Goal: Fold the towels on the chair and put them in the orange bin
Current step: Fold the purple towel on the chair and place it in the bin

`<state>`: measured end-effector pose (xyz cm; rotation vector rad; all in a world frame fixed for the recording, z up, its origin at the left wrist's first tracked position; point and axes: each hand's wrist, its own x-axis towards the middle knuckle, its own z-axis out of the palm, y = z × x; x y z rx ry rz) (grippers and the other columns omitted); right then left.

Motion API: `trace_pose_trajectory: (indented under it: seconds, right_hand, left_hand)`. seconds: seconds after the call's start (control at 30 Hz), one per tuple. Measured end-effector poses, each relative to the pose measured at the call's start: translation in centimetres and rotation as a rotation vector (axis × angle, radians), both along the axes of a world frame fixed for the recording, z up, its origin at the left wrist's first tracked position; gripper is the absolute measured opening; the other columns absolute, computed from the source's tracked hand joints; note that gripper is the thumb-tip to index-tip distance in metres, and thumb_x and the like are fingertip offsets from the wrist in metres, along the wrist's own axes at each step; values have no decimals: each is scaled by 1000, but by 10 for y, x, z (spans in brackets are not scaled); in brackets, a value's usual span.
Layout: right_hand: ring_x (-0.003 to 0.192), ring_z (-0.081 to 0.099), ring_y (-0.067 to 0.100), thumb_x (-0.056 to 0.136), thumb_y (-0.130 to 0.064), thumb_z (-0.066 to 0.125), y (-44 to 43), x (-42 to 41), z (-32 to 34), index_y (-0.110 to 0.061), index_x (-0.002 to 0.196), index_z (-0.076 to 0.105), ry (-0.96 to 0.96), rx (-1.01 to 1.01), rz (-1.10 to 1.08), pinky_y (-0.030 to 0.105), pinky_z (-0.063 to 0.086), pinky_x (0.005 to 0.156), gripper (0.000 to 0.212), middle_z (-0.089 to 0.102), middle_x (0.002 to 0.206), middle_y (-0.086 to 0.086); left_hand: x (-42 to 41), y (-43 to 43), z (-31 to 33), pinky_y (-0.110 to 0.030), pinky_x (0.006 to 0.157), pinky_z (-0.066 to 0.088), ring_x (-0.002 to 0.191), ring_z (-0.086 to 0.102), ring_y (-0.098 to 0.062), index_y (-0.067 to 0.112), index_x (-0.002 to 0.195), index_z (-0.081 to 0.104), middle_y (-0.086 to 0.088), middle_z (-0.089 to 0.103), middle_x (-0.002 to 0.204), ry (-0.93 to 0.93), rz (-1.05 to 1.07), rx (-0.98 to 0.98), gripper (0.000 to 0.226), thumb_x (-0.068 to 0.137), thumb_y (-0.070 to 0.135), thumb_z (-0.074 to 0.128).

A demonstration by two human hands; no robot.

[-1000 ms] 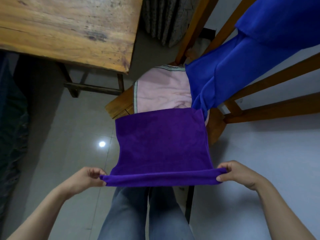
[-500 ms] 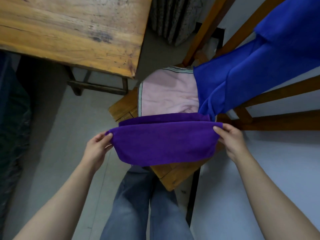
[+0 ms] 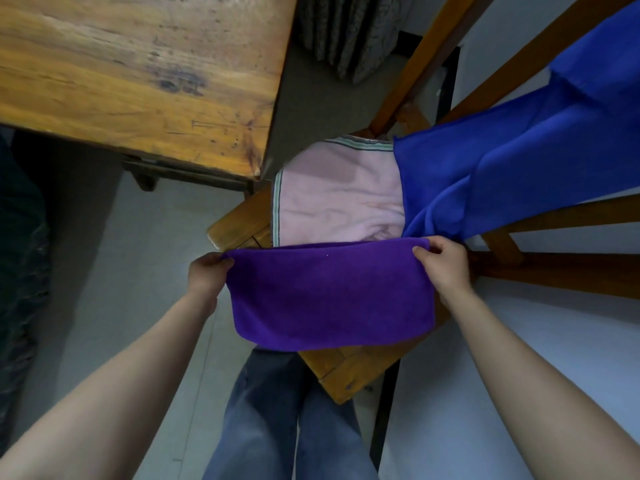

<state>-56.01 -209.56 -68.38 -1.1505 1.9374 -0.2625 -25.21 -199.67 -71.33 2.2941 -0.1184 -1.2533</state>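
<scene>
A purple towel [image 3: 329, 296] lies folded in half over the front of the wooden chair [image 3: 356, 372]. My left hand [image 3: 207, 277] pinches its far left corner and my right hand [image 3: 443, 265] pinches its far right corner. Behind it a pink towel [image 3: 336, 199] with a striped edge lies on the seat. A blue towel [image 3: 502, 174] hangs from the chair back down onto the seat at the right. No orange bin is in view.
A wooden table [image 3: 138, 74] stands at the upper left, its corner close to the chair. Grey folded fabric [image 3: 349, 32] sits on the floor behind. My jeans-clad legs [image 3: 291, 417] stand in front of the chair on the grey tile floor.
Both hands carried the near edge of the purple towel up and away, laying it onto the far edge. The towel went from stretched open to folded in half on the seat.
</scene>
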Motion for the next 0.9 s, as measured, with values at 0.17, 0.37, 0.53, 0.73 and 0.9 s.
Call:
trace_pose_trajectory:
  seconds: [0.17,0.37,0.53,0.73,0.9]
  right_hand:
    - [90,60,24,84,-4,59,-2,4,-5,-8,95,66,-28,85,-40,41,50,86,13,66,97,11]
    - [80,59,20,82,3,59,-3,3,5,-3,96,68,-126,31,-173,22,49,64,17,66,90,13]
    - [86,55,14,81,11,55,15,-20,26,-5,124,56,-143,-1,-119,0,42,56,46,58,100,9]
    - [91,46,21,76,7,60,40,-46,63,-6,122,59,202,54,519,27,36,78,49,52,90,11]
    - [90,43,20,76,0,67,64,-60,110,-4,95,69,298,-15,690,23,29,63,19,49,83,2]
  left_hand:
    - [-5,2,-1,-29,69,39,77,51,-22,-5,102,64,-11,59,89,-29,-55,26,21,85,-1,52]
    - [-5,1,8,-29,77,44,76,56,-17,4,94,63,-11,61,96,124,154,-69,15,84,-4,56]
    - [6,24,31,-31,82,43,97,54,-23,8,99,62,-5,60,94,81,69,-150,27,82,-11,55]
    - [16,59,75,-32,81,43,88,57,-26,-1,108,66,-13,61,96,-258,-584,-226,32,78,-11,62]
    - [23,82,115,-30,61,35,74,52,-30,-3,81,68,-12,54,78,-618,-911,-301,21,62,-10,76]
